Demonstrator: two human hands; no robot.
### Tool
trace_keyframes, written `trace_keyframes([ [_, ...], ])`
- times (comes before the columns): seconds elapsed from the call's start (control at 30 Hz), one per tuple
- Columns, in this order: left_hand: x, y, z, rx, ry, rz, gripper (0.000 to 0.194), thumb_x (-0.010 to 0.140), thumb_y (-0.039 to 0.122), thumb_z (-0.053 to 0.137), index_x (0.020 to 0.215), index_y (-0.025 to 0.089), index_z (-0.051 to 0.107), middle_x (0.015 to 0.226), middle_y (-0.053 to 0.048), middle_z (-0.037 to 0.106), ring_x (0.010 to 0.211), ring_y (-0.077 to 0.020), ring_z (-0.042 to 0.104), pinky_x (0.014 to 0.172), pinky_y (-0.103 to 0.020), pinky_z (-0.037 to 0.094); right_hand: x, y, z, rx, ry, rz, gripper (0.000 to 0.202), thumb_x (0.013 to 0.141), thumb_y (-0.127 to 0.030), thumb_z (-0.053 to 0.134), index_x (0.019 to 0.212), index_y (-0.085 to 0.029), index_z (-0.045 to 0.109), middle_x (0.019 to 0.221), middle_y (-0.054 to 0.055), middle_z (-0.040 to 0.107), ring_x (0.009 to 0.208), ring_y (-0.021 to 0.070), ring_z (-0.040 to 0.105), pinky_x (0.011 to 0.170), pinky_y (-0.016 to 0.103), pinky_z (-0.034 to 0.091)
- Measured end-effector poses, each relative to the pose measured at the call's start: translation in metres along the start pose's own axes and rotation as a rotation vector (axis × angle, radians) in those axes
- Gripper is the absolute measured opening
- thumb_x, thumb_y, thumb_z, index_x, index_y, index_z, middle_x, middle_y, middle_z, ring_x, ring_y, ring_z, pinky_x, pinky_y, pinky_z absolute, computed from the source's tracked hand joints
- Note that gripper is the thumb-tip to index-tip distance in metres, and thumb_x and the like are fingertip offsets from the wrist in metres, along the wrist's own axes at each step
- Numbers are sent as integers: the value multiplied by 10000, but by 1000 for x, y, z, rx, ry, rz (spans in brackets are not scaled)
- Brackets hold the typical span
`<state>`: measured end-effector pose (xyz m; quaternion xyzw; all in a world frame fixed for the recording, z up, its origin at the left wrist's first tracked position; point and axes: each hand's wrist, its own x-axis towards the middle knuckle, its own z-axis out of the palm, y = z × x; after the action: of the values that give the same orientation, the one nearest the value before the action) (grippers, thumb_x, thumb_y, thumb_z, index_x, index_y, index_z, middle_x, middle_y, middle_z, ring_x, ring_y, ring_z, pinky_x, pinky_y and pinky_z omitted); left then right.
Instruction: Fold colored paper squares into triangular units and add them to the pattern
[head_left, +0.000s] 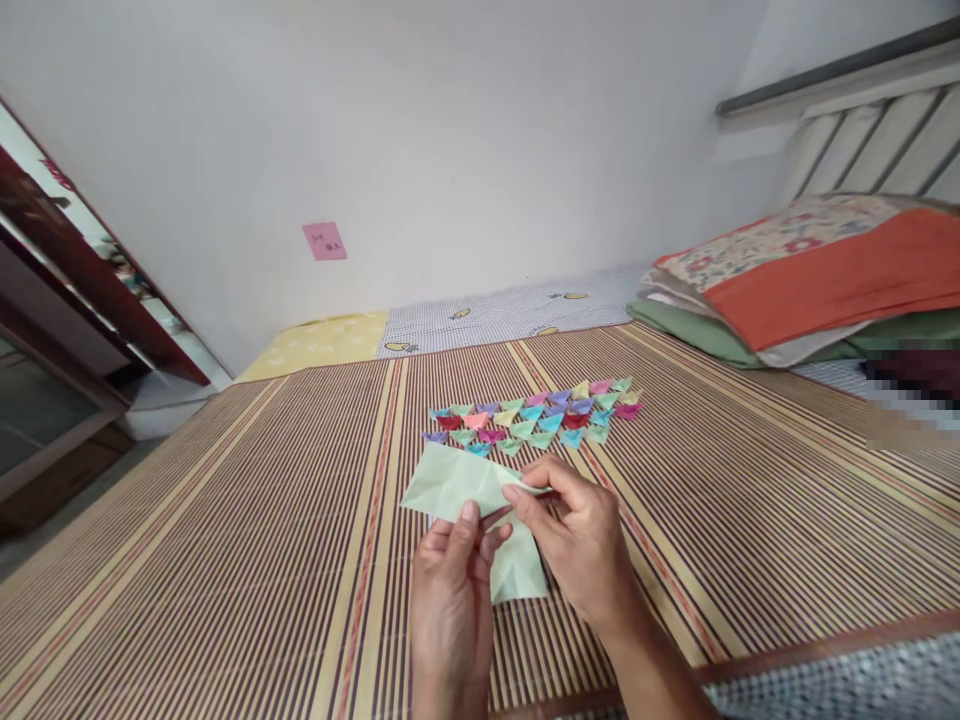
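Observation:
A creased pale green sheet of paper (446, 480) is held up between both hands above the striped mat. My left hand (455, 570) grips its lower edge, the thumb on the near face and the fingers behind. At the sheet's right end my right hand (581, 525) pinches a corner between thumb and fingers, where the paper looks folded over. Below and between the hands shows another pale green paper part (519, 565); whether it belongs to the same sheet I cannot tell. Just beyond lie several rows of small folded paper pieces (531, 412) in many colours.
A striped bamboo mat (247, 530) covers the bed. Folded bedding (832, 270) is piled at the right, near a radiator (885, 140). A pink note (325, 241) is stuck on the white wall (487, 130). At the left stands a doorway with a dark red frame (97, 260).

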<state>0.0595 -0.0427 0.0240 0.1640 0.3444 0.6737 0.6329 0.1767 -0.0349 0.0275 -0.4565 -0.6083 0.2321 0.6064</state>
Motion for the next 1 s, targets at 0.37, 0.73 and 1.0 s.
trace_keyframes([
  [0.37,-1,-3,3,-115,81,-3,286,602,125,954,820,95,771,784,-65,786,674,-156,735,595,-201,606,-4,-8,9,-68,-14,-27,202,927,-220,666,741,-214,587,748,2,617,675,158,610,624,265,475],
  [0.73,-1,4,4,-200,189,-24,146,792,15,766,908,103,755,825,-66,786,645,-136,727,522,-172,588,-6,-3,10,275,61,225,195,848,-288,777,982,-223,650,840,7,694,723,160,674,655,256,561],
  [1.0,-2,4,3,-160,176,3,120,770,10,788,830,103,741,778,-71,776,669,-153,749,617,-201,649,-5,-3,8,187,15,171,123,918,-327,721,968,-217,702,839,25,728,744,177,697,665,264,564],
])
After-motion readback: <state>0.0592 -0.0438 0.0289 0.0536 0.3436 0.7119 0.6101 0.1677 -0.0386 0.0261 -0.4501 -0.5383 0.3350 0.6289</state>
